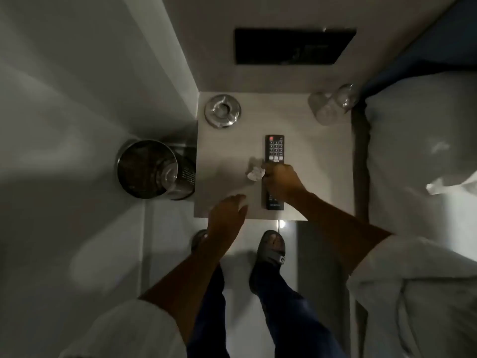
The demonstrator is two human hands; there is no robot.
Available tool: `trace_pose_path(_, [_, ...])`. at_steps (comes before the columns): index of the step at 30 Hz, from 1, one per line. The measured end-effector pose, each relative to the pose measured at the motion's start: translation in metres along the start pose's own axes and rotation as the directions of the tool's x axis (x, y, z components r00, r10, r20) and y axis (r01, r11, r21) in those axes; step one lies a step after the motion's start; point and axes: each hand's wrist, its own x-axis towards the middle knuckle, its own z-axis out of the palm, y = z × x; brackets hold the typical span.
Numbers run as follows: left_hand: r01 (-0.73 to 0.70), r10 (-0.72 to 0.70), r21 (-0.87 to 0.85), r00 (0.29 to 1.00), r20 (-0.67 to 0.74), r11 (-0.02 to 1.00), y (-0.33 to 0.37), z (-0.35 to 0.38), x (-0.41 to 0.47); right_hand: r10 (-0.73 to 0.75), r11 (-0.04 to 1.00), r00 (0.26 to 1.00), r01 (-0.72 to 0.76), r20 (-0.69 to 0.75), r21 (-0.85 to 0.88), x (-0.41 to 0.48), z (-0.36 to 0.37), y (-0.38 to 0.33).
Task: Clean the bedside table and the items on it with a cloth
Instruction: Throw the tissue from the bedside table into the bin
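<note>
The pale bedside table [317, 161] stands below me in dim light. A black remote control [274, 148] lies lengthwise on its middle. My right hand [282, 182] rests over the remote's lower half, closed on a small crumpled white cloth [255, 173] that sticks out to the left. My left hand [227, 214] hovers at the table's front left edge, fingers apart, holding nothing. A round metal ashtray [222, 111] sits at the back left corner. Two clear glasses [333, 104] stand at the back right corner.
A shiny metal waste bin [152, 169] stands on the floor left of the table. A bed with white linen [423, 156] lies along the right side. A dark panel [294, 46] is set in the wall behind. My feet in sandals [272, 248] are at the table's front.
</note>
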Motion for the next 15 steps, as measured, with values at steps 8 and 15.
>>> trace_pose_path(8, [-0.243,0.246,0.041,0.962,-0.117,0.969,-0.012,0.007,0.085,-0.043,0.999,0.985,0.038,-0.165,-0.033,0.043,0.044,0.005])
trace_pose_path(15, [-0.125,0.105,-0.128,0.983,-0.151,0.984,-0.069,-0.017,0.079,0.097,0.99,0.968,-0.069,-0.234,0.125,0.049,0.076,-0.04])
